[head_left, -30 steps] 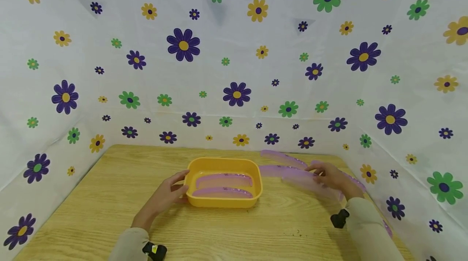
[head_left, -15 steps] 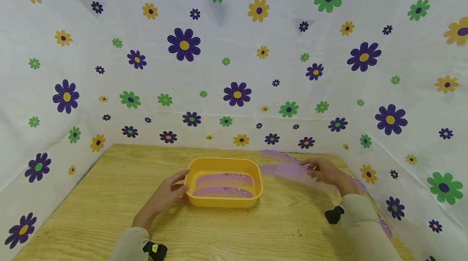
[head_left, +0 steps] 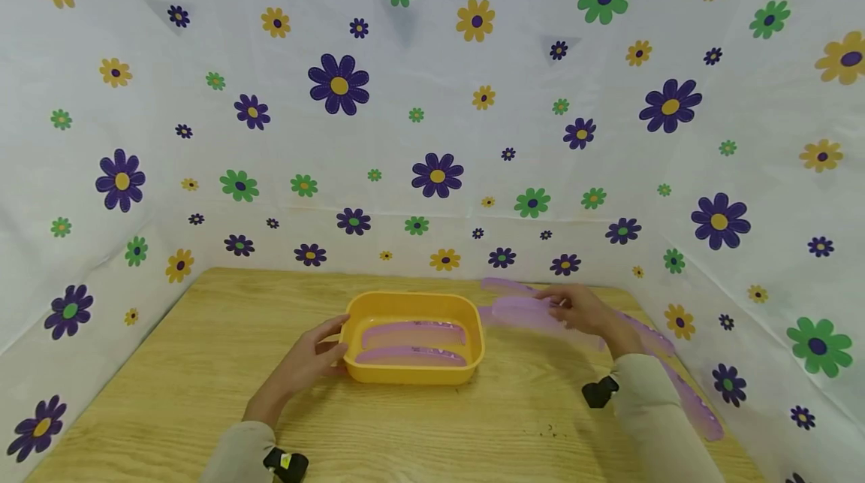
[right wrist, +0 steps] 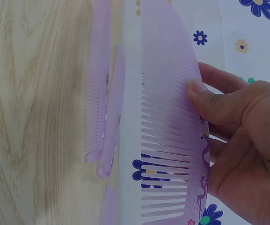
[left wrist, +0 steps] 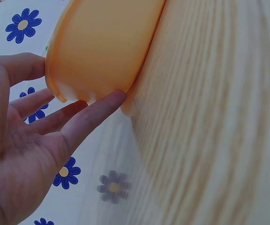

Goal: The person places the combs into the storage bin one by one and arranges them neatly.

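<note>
My right hand (head_left: 586, 310) pinches a translucent lilac comb (right wrist: 170, 117) by its patterned spine, thumb on the near face and fingers behind. In the right wrist view its teeth point left, held over the table. The head view has this comb just right of a yellow plastic basin (head_left: 411, 375). Two similar combs lie side by side inside: a rear comb (head_left: 414, 329) and a front comb (head_left: 411, 354). My left hand (head_left: 302, 364) rests against the basin's left end. Its fingers (left wrist: 95, 111) extend along the outer wall in the left wrist view.
Behind the held comb lies another lilac comb (head_left: 501, 285). More combs lie at the right, one comb (head_left: 645, 331) by my right wrist and another comb (head_left: 699, 408) partly under the sleeve. Dark specks (head_left: 550, 432) dot the wooden table (head_left: 378, 438). Flowered sheeting (head_left: 432, 130) encloses the back and sides.
My right hand has lifted the comb off the group at the right and carried it left toward the basin. The left hand and basin have stayed put.
</note>
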A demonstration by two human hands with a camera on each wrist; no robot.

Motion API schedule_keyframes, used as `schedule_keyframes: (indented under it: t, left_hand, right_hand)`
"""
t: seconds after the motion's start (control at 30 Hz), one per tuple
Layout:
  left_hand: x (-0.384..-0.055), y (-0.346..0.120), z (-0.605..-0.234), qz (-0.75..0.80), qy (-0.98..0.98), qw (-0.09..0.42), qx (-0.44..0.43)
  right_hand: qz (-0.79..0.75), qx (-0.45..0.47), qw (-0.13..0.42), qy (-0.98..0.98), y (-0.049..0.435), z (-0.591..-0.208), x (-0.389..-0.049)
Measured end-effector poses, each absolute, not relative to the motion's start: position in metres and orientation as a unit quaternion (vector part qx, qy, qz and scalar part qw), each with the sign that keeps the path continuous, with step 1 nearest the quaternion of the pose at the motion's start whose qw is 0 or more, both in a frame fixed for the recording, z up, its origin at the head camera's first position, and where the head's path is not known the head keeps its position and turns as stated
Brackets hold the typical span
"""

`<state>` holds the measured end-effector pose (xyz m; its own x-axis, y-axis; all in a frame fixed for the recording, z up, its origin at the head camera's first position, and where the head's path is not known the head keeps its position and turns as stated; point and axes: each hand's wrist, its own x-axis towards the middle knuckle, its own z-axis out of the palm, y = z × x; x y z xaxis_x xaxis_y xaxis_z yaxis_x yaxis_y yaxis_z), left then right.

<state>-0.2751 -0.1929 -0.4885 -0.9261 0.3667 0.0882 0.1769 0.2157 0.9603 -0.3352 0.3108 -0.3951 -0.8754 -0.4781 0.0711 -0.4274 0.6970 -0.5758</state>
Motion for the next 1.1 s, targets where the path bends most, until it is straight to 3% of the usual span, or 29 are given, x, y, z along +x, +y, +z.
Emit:
schedule_keyframes:
  t: [1.1]
  left_hand:
    - [-0.276, -0.193, -0.490, 0.600, 0.777, 0.080, 0.174]
  right_hand:
    - [-0.285, -0.255, 0.007, 0.924, 0.282, -0.384, -0.339]
